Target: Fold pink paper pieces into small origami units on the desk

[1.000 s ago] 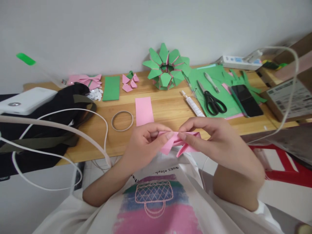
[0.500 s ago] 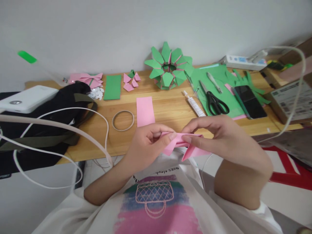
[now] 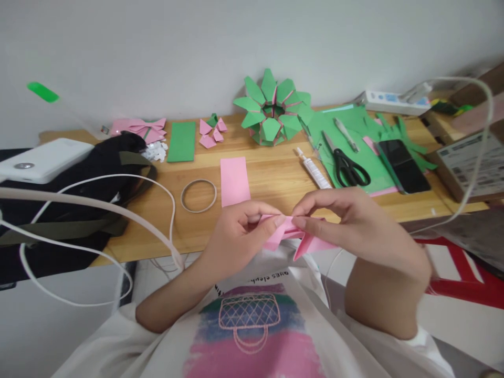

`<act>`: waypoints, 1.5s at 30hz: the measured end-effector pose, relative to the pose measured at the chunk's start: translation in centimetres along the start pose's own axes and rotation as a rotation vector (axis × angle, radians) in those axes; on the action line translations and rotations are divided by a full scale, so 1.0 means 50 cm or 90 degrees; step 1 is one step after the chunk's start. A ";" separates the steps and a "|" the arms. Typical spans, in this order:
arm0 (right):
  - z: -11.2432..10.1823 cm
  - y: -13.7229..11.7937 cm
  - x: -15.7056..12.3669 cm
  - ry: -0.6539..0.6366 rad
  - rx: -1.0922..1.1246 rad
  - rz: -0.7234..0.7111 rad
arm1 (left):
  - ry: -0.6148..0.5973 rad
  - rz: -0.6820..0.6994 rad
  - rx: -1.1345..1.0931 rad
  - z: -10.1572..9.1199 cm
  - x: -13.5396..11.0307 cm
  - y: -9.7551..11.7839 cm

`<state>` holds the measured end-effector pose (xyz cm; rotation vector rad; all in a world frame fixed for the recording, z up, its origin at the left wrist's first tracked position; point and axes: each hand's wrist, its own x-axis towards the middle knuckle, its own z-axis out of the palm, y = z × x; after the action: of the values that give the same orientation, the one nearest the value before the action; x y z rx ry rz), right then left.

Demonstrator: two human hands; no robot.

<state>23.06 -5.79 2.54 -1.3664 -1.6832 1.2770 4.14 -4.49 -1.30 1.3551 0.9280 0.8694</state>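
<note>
Two bare hands shape a folded pink paper [image 3: 311, 244] at the front edge of a wooden table [image 3: 189, 228], the left hand [image 3: 241, 231] with thumb and fingers clamped on one part, the right hand [image 3: 350, 223] pinching just beside it. The step appears to be pressing a crease, and the next move seems to call for an even pinch with the layers lined up. Toward the table's rear edge stands a green-and-pink paper ring [image 3: 270, 129], beyond a flat pink sheet [image 3: 235, 181].

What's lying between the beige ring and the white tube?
The head view shows one flat pink paper rectangle there, its near end just beyond the left hand.
</note>
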 end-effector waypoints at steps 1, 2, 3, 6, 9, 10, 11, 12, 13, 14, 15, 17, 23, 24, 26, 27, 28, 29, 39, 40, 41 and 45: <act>0.000 0.001 0.001 -0.008 -0.001 0.009 | -0.004 0.000 0.000 0.000 0.001 -0.001; 0.000 0.001 0.003 -0.015 0.000 0.018 | -0.009 0.000 0.000 -0.001 0.001 -0.002; 0.001 0.002 0.004 -0.018 0.000 0.025 | -0.012 0.002 0.002 -0.001 0.002 -0.003; 0.005 0.004 0.007 0.008 -0.013 0.017 | -0.005 0.004 0.015 -0.001 0.004 -0.004; 0.007 0.007 0.008 0.043 -0.048 -0.023 | 0.024 -0.005 -0.015 -0.002 0.008 -0.007; 0.007 0.009 0.008 0.054 -0.060 -0.036 | 0.038 -0.011 -0.035 -0.004 0.010 -0.009; 0.007 0.010 0.008 0.065 -0.071 -0.046 | 0.051 -0.017 -0.054 -0.005 0.013 -0.011; 0.007 0.013 0.008 0.075 -0.079 -0.053 | 0.061 -0.021 -0.068 -0.008 0.015 -0.013; 0.006 0.015 0.009 0.079 -0.083 -0.057 | 0.068 -0.024 -0.078 -0.010 0.019 -0.015; 0.006 0.018 0.011 0.079 -0.083 -0.058 | 0.070 -0.026 -0.081 -0.013 0.022 -0.017; 0.005 0.021 0.014 0.069 -0.080 -0.057 | 0.070 -0.025 -0.076 -0.016 0.026 -0.017; 0.003 0.027 0.023 0.031 -0.071 -0.053 | 0.062 -0.016 -0.046 -0.022 0.035 -0.017; -0.004 0.050 0.074 -0.069 -0.029 -0.028 | -0.010 -0.027 0.050 -0.040 0.081 -0.015; -0.005 0.056 0.083 -0.063 0.003 -0.017 | -0.007 -0.034 0.041 -0.043 0.089 -0.015; -0.004 0.070 0.098 -0.033 0.092 0.018 | -0.009 -0.073 0.005 -0.049 0.100 -0.018; -0.002 0.077 0.105 -0.013 0.146 0.043 | -0.025 -0.102 -0.020 -0.051 0.103 -0.020; 0.001 0.085 0.110 0.007 0.200 0.072 | -0.050 -0.132 -0.050 -0.052 0.105 -0.022; 0.005 0.092 0.115 0.028 0.250 0.099 | -0.076 -0.157 -0.081 -0.053 0.106 -0.024; 0.032 0.129 0.140 0.117 0.393 0.185 | -0.089 -0.230 -0.135 -0.061 0.129 -0.054; 0.031 0.130 0.141 0.120 0.394 0.187 | -0.086 -0.230 -0.136 -0.060 0.130 -0.054; 0.031 0.131 0.141 0.124 0.395 0.189 | -0.085 -0.228 -0.137 -0.059 0.130 -0.054; 0.033 0.128 0.142 0.144 0.401 0.199 | -0.079 -0.212 -0.154 -0.051 0.129 -0.053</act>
<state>21.95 0.51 -4.76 -1.3335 -0.8240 1.5782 4.34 2.36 -4.22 0.9995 0.8889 0.6127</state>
